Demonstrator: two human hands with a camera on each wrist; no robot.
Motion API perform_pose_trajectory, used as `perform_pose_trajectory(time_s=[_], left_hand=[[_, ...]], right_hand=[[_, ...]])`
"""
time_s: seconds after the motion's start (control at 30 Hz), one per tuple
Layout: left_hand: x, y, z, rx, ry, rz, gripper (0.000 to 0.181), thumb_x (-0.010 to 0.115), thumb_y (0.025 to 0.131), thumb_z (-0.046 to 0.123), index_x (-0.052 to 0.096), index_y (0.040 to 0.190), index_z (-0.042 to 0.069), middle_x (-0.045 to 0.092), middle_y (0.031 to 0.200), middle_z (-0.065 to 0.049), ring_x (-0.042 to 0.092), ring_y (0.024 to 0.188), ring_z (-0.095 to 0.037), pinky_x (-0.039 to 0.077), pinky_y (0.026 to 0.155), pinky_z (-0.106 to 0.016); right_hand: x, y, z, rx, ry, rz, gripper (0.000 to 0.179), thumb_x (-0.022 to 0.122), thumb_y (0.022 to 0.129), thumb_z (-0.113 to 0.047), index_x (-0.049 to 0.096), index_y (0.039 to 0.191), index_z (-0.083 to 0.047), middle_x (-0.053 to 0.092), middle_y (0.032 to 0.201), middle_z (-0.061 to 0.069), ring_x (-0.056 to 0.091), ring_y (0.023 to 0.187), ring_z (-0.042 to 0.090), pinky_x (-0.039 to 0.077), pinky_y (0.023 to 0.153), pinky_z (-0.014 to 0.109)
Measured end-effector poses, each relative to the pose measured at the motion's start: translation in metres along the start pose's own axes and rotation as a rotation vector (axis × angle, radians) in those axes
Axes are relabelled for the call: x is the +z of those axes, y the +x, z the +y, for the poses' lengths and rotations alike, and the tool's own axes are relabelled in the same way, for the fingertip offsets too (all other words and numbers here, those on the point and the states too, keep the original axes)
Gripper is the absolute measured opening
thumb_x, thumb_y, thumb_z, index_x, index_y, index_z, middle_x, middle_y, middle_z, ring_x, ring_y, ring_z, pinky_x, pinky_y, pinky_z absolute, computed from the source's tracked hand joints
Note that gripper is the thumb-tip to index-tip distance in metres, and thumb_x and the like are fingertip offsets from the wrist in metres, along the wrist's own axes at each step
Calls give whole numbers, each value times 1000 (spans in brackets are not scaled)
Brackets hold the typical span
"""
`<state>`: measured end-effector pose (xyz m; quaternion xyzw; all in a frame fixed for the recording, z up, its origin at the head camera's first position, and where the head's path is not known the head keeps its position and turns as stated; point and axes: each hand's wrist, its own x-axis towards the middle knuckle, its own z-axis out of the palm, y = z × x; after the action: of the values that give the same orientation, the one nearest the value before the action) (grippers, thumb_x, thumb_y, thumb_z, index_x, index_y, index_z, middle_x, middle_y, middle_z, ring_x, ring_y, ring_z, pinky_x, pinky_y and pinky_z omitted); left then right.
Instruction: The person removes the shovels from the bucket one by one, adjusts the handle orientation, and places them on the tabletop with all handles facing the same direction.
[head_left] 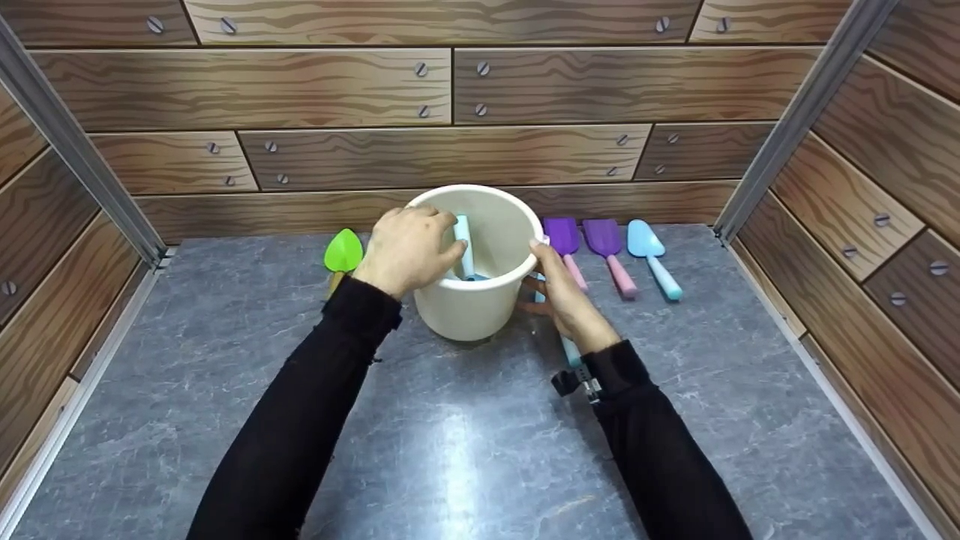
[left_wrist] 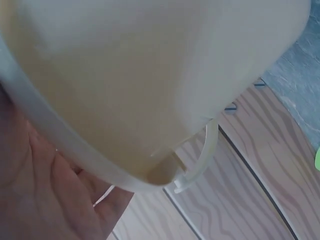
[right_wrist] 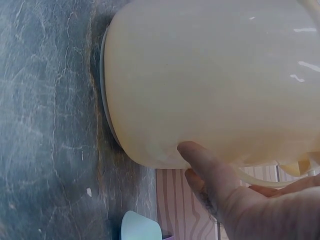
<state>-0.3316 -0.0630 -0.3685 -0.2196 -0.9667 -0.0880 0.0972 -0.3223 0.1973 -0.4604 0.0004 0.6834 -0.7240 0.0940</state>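
A cream bucket (head_left: 469, 311) stands upright on the grey floor. Over the left side of its rim reaches my left hand (head_left: 409, 247), thumb and fingers curled beside a toy shovel's light-blue handle (head_left: 466, 251) inside the bucket; the thumb tip overlaps it. Most of this shovel's blue blade is hidden by the near wall. My right hand (head_left: 570, 300) holds the bucket's right side, thumb at the rim and fingertips (right_wrist: 190, 150) against the outer wall. In the left wrist view, my left hand (left_wrist: 65, 185) shows past the rim; the shovel is out of sight there.
Right of the bucket lie two purple shovels (head_left: 602, 238) with pink handles and a light-blue shovel (head_left: 645, 238). Another light-blue handle (head_left: 571, 350) shows partly under my right hand. A green shovel (head_left: 343, 251) lies left. Wood-patterned walls (head_left: 450, 157) enclose the floor.
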Motion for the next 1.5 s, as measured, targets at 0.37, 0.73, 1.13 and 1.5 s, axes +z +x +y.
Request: perform_pose_trajectory(time_s=[0.37,0.73,1.13,1.5], left_hand=[[0,13,-5,74,59,-201,54,54,110,52,84,134,14,85,138,-10,79,135,-35,65,113,-63],[-9,22,-5,28,105,-548,55,46,101,52,81,106,10,85,125,-14,69,141,-38,39,137,-57],[-12,18,1,-127,21,-511,59,55,93,45,86,122,4,66,155,-37,57,151,-52,47,134,-57],[-8,28,-4,-28,65,-560,29,54,101,36,66,90,11,70,109,-14,65,131,-45,41,137,-59]], right_hand=[[1,-1,0,-1,-10,-1,79,36,119,-51,28,184,-6,33,186,30,31,178,57,34,139,83],[1,0,-1,-15,-20,-22,81,37,117,-50,23,184,-7,30,187,32,26,178,59,34,138,84],[-1,-2,-1,-21,-8,-26,80,37,117,-50,27,185,-9,31,187,30,31,176,60,36,137,83],[-1,-1,0,-17,1,-21,80,38,117,-51,28,185,-9,32,187,30,29,177,60,36,137,83]])
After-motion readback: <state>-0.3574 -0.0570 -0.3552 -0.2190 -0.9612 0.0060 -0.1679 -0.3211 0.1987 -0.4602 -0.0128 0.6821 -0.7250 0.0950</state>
